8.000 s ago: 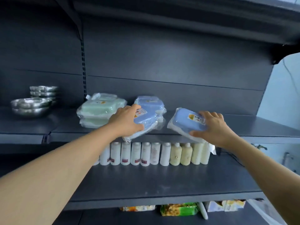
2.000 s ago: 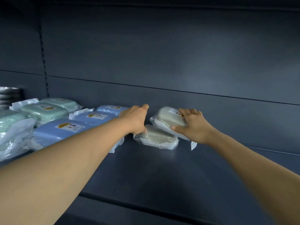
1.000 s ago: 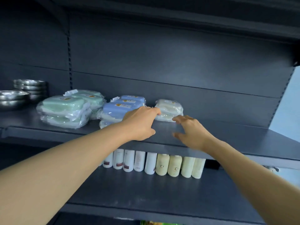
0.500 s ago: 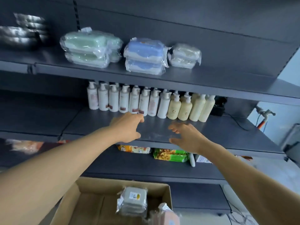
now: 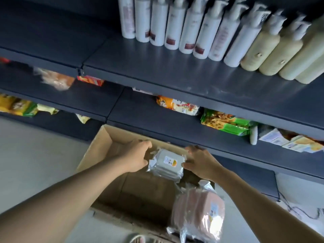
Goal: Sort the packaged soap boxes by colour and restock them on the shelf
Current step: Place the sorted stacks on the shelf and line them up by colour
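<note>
Both hands are down inside the open cardboard box (image 5: 98, 148) that stands on the floor in front of the shelf (image 5: 175, 74). The left hand (image 5: 135, 156) and the right hand (image 5: 201, 163) are on the 2 sides of a grey soap pack (image 5: 167, 163) in clear wrap, with curled fingers that touch its edges; if they really grip it, I cannot tell. The pack lies on top of similar grey ones. Pink soap packs (image 5: 198, 213) lie at the near right corner of the box. White and cream pump bottles (image 5: 192, 32) stand in a row on the shelf above
</note>
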A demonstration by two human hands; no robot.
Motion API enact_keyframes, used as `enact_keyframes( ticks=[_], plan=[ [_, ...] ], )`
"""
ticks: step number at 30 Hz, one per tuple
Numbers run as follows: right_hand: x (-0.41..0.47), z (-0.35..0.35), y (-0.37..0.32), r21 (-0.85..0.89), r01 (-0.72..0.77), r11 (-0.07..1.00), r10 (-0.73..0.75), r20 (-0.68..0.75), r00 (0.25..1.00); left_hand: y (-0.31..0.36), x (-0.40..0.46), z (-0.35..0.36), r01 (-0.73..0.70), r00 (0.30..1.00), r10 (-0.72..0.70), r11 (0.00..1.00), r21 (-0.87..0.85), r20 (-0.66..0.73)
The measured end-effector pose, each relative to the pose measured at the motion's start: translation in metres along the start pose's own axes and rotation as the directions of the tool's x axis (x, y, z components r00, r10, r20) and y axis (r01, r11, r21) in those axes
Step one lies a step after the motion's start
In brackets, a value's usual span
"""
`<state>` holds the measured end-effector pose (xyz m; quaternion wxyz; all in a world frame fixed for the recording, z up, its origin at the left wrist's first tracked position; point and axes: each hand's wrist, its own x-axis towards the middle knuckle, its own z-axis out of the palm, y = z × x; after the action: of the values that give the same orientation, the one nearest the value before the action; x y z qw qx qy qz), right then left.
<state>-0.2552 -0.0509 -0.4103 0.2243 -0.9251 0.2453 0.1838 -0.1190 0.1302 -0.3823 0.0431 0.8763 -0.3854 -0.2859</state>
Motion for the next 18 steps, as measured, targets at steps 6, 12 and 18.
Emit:
enact_keyframes(
  ticks=[6, 12, 18],
  plan=[
    [0.057, 0.077, 0.018, -0.091, 0.051, 0.995, -0.049, 0.024, 0.999, -0.031, 0.036, 0.075, 0.090, 0.994, -0.083, 0.990, -0.104, 0.068],
    [0.094, 0.128, 0.033, -0.292, 0.120, 0.949, -0.117, 0.025, 0.993, -0.044, 0.068, 0.123, 0.103, 0.993, -0.092, 0.979, -0.176, 0.070],
    [0.097, 0.133, 0.042, -0.183, 0.153, 0.971, -0.156, -0.005, 0.988, -0.044, 0.078, 0.134, 0.060, 0.997, -0.053, 0.989, -0.133, 0.058]
  ],
)
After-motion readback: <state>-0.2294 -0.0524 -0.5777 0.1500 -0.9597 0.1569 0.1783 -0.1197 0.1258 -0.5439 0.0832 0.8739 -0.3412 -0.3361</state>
